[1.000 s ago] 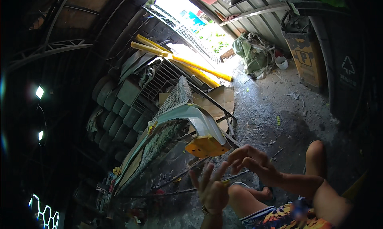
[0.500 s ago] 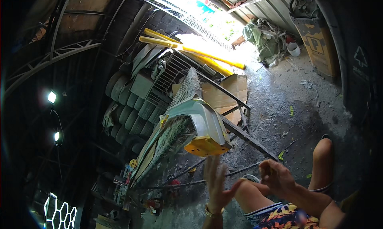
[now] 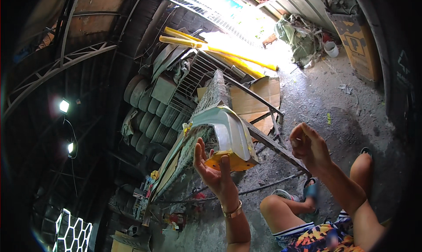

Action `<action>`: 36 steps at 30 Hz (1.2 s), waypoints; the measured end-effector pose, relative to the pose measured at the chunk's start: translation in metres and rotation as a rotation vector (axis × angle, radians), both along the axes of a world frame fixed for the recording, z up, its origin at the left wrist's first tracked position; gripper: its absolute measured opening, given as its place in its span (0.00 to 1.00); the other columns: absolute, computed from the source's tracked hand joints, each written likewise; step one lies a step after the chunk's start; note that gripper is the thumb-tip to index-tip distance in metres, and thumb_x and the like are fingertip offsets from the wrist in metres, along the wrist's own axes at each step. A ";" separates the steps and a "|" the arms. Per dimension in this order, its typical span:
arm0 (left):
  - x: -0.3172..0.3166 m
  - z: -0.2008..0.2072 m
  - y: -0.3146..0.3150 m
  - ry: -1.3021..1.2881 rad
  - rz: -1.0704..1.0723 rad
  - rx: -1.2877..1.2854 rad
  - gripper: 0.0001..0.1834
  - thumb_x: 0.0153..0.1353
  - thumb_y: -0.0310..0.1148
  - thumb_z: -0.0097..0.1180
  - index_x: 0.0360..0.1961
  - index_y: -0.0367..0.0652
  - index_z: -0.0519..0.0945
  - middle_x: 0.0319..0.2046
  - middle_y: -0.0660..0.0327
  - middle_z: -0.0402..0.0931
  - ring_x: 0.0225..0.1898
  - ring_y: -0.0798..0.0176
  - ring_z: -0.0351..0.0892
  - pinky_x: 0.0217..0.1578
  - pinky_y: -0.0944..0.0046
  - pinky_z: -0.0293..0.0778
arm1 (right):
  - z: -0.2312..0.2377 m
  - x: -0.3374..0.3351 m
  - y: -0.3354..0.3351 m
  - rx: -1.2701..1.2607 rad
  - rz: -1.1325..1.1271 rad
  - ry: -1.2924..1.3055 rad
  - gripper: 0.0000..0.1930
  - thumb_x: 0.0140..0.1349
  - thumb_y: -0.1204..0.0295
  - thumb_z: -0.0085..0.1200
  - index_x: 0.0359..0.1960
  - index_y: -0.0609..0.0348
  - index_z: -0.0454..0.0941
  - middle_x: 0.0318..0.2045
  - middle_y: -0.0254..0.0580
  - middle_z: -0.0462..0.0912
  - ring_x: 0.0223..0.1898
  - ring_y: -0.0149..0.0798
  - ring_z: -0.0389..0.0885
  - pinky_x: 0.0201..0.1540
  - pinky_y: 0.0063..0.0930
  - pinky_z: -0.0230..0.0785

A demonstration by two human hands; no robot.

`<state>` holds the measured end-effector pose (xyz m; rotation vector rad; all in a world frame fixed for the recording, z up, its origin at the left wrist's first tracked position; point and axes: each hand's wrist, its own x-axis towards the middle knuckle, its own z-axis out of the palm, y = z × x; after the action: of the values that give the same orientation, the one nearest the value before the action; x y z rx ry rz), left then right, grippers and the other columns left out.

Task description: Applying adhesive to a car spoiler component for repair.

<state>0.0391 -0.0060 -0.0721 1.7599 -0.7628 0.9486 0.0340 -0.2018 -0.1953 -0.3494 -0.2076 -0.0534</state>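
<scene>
A curved, moulded panel (image 3: 226,129), glossy grey with a yellow end, lies across a metal stand (image 3: 281,151) with a rough, shaggy covered top. At the panel's yellow end is my left hand (image 3: 217,175), fingers apart and turned upward. Its thumb overlaps the yellow part; whether it presses on it I cannot tell. My right hand (image 3: 311,148) is raised to the right of the panel, apart from it, with fingers curled and thumb and fingertips together. Anything small between those fingertips is too hard to make out.
Yellow poles (image 3: 220,52) and a metal rack lie beyond the stand, beside flattened cardboard (image 3: 259,100). Stacked tyres (image 3: 149,107) stand at the left. A white bucket (image 3: 331,49), a green cloth heap and a tall yellow box (image 3: 358,45) are at the far right.
My left hand has moved up and left to the panel's yellow end. My right hand has risen, its fingers still curled. The view has shifted slightly.
</scene>
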 end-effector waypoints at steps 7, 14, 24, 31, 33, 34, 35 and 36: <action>0.000 0.008 -0.013 0.072 -0.074 -0.037 0.42 0.59 0.32 0.64 0.70 0.44 0.54 0.68 0.54 0.57 0.72 0.54 0.49 0.70 0.50 0.46 | -0.012 -0.004 -0.015 0.081 -0.076 0.052 0.20 0.70 0.51 0.44 0.33 0.56 0.77 0.21 0.30 0.72 0.17 0.23 0.60 0.21 0.20 0.53; -0.006 0.023 -0.011 0.116 0.018 0.021 0.52 0.52 0.36 0.69 0.72 0.45 0.49 0.72 0.54 0.47 0.75 0.52 0.38 0.70 0.44 0.39 | -0.009 -0.004 -0.008 0.111 -0.076 0.002 0.21 0.71 0.51 0.43 0.33 0.57 0.77 0.21 0.31 0.73 0.16 0.23 0.60 0.20 0.20 0.52; -0.009 0.044 -0.023 -0.148 0.364 0.277 0.58 0.50 0.48 0.69 0.74 0.45 0.44 0.74 0.48 0.38 0.75 0.46 0.33 0.69 0.36 0.32 | -0.012 -0.010 -0.002 0.108 -0.051 -0.055 0.25 0.72 0.48 0.39 0.31 0.58 0.77 0.19 0.31 0.71 0.16 0.24 0.60 0.19 0.21 0.52; -0.057 0.007 -0.045 -0.371 0.300 0.277 0.56 0.53 0.52 0.67 0.73 0.45 0.45 0.73 0.44 0.39 0.75 0.41 0.35 0.68 0.33 0.39 | -0.008 -0.052 -0.013 -0.192 -0.070 -0.151 0.27 0.73 0.48 0.37 0.38 0.62 0.77 0.19 0.34 0.70 0.19 0.24 0.65 0.22 0.22 0.59; -0.068 -0.039 -0.040 -0.357 0.294 0.508 0.58 0.51 0.53 0.69 0.73 0.46 0.45 0.73 0.41 0.39 0.74 0.37 0.37 0.68 0.34 0.43 | -0.013 -0.048 0.017 -0.136 -0.010 -0.153 0.25 0.73 0.50 0.38 0.41 0.62 0.76 0.26 0.39 0.77 0.26 0.27 0.73 0.29 0.22 0.66; -0.071 -0.062 -0.043 -0.303 0.283 0.559 0.58 0.51 0.51 0.70 0.73 0.45 0.45 0.72 0.40 0.38 0.73 0.36 0.38 0.68 0.37 0.45 | -0.008 -0.055 0.024 -0.034 -0.022 -0.043 0.24 0.73 0.51 0.38 0.42 0.61 0.76 0.31 0.41 0.79 0.31 0.30 0.76 0.34 0.24 0.68; -0.072 -0.085 -0.042 -0.248 0.293 0.611 0.58 0.51 0.49 0.71 0.73 0.45 0.45 0.72 0.38 0.38 0.73 0.34 0.39 0.68 0.39 0.46 | -0.007 -0.059 0.035 0.068 -0.015 0.061 0.23 0.73 0.51 0.39 0.43 0.60 0.76 0.36 0.44 0.81 0.36 0.32 0.79 0.39 0.25 0.71; -0.069 -0.107 -0.047 -0.149 0.275 0.523 0.56 0.53 0.46 0.70 0.73 0.45 0.45 0.72 0.37 0.38 0.73 0.34 0.40 0.68 0.40 0.46 | -0.017 -0.066 0.035 0.096 -0.002 0.058 0.20 0.73 0.53 0.40 0.45 0.58 0.75 0.42 0.45 0.82 0.44 0.35 0.80 0.46 0.28 0.73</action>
<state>-0.0304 -0.0528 -0.1787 2.3123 -0.9408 1.1435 -0.0323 -0.1664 -0.2120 -0.2549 -0.1468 -0.0549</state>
